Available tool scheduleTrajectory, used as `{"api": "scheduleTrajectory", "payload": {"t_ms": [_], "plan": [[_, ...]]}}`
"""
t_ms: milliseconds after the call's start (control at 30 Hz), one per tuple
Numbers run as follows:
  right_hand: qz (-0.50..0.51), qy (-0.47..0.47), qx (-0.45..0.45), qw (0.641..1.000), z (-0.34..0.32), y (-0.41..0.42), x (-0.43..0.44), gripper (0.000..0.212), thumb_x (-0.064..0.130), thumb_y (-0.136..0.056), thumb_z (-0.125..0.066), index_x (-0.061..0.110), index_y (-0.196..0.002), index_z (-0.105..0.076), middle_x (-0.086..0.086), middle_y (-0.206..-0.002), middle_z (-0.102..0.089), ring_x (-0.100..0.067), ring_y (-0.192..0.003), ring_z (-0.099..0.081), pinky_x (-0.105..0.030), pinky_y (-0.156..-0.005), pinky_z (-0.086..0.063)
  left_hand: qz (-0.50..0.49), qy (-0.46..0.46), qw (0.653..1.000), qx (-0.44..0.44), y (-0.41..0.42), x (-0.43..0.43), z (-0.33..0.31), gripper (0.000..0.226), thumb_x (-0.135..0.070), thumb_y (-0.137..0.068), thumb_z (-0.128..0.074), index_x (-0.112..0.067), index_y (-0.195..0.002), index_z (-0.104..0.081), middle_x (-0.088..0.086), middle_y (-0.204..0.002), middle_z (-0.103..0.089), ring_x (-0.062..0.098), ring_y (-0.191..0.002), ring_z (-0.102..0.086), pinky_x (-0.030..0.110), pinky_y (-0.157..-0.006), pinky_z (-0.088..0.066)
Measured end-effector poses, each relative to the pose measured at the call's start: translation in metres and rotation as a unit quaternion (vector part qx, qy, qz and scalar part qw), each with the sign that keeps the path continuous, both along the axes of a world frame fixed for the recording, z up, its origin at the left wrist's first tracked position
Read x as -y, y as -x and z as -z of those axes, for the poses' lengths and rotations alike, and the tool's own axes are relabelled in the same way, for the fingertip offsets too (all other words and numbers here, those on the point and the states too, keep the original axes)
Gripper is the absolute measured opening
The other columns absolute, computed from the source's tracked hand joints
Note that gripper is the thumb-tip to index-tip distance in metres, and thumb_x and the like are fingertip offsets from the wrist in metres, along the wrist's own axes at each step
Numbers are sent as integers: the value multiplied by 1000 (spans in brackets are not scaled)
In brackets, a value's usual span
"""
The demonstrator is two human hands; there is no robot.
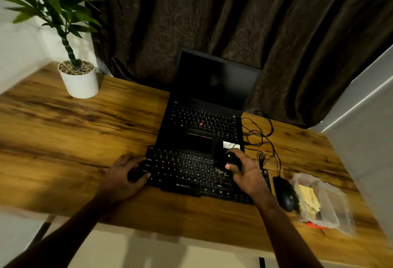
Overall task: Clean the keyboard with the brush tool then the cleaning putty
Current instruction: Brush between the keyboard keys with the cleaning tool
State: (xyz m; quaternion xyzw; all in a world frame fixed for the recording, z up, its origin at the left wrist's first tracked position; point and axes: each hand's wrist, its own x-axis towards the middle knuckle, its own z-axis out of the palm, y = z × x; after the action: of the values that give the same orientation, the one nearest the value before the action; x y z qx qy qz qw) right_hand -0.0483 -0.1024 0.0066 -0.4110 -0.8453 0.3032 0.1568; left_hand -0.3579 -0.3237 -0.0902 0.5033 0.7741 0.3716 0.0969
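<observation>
Brushing step appears to be in hand: the keyboard (191,174) is lying on the desk (74,131) in front of the laptop (204,123), the left hand (125,172) lying flat and partly spread on its left end, holding nothing. The right hand (244,172) is curling closed around the dark brush tool (230,160), pale bristles seeming to be touching the right-side keys; next it likely needs sweeping row by row. Brush blurred and largely hidden; putty probably in the clear container (325,201), uncertain.

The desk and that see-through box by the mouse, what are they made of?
The desk looks like wood or a wood-grain laminate: warm brown with dark streaks and a slight sheen. The box appears to be thin clear plastic, since its contents show through the walls.
</observation>
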Motion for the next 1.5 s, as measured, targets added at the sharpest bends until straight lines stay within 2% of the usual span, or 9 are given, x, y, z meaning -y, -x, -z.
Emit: {"api": "scheduleTrajectory", "payload": {"t_ms": [133,267,500,633,867,1000,1133,1267,1500], "plan": [[-37,72,27,996,-8,-5,7,41,13,-93,-71,37,-123,-58,0,-105,-66,-16,-84,-70,-20,-57,-57,3,-8,1000,-4,0,0,0,67,-66,-76,-56,-27,-130,-63,-8,-99,-57,15,-99,-56,34,-86,-50],[-32,98,34,994,-7,-7,-4,40,10,-92,-73,27,-126,-61,-3,-102,-67,-17,-70,-71,-24,-57,-58,-8,-1,1000,-5,0,0,2,67,-68,-75,-56,-30,-130,-63,-10,-102,-58,12,-103,-55,32,-87,-49],[28,4,20,999,6,4,-25,45,17,-94,-68,44,-126,-54,-11,-120,-60,-24,-100,-65,-36,-64,-65,-7,-6,1000,-6,-1,0,-1,67,-68,-75,-57,-29,-129,-64,-16,-101,-53,7,-100,-52,32,-82,-47],[-12,16,7,1000,3,5,-12,41,11,-93,-70,30,-129,-59,-5,-108,-67,-13,-86,-68,-18,-56,-57,-4,-7,1000,-3,-1,0,-2,66,-67,-75,-58,-29,-129,-64,-15,-98,-54,10,-98,-54,34,-83,-50],[17,50,-1,999,-4,-13,-26,43,16,-93,-72,29,-131,-58,-4,-112,-64,-21,-91,-68,-25,-62,-58,11,-4,1000,-21,3,-1,5,72,-69,-77,-58,-28,-136,-59,-7,-101,-57,16,-100,-56,39,-85,-52],[67,10,5,998,-7,-30,-37,48,8,-92,-72,21,-135,-57,-1,-112,-60,-18,-93,-64,-20,-62,-51,20,-10,998,-52,4,-2,9,69,-68,-81,-57,-28,-138,-61,-3,-108,-57,19,-104,-56,40,-87,-52],[22,-17,16,999,-9,-25,-37,40,9,-94,-69,22,-131,-59,3,-107,-59,-12,-89,-63,-13,-57,-52,15,-14,999,-50,4,-3,12,69,-68,-81,-57,-29,-137,-61,-1,-109,-57,21,-106,-58,41,-88,-53],[-25,37,-8,999,-15,-13,-39,33,10,-97,-64,29,-122,-57,4,-110,-58,-21,-96,-65,-42,-69,-65,10,-12,999,-34,5,-3,16,69,-72,-81,-55,-35,-138,-59,-6,-110,-54,19,-108,-55,40,-91,-51],[-1,30,36,999,-25,-58,-71,40,-2,-91,-70,23,-119,-58,-9,-112,-64,-32,-101,-66,-25,-66,-57,15,-6,999,-31,6,-3,16,68,-73,-82,-53,-36,-139,-56,-9,-105,-48,19,-105,-54,44,-91,-51]]}}
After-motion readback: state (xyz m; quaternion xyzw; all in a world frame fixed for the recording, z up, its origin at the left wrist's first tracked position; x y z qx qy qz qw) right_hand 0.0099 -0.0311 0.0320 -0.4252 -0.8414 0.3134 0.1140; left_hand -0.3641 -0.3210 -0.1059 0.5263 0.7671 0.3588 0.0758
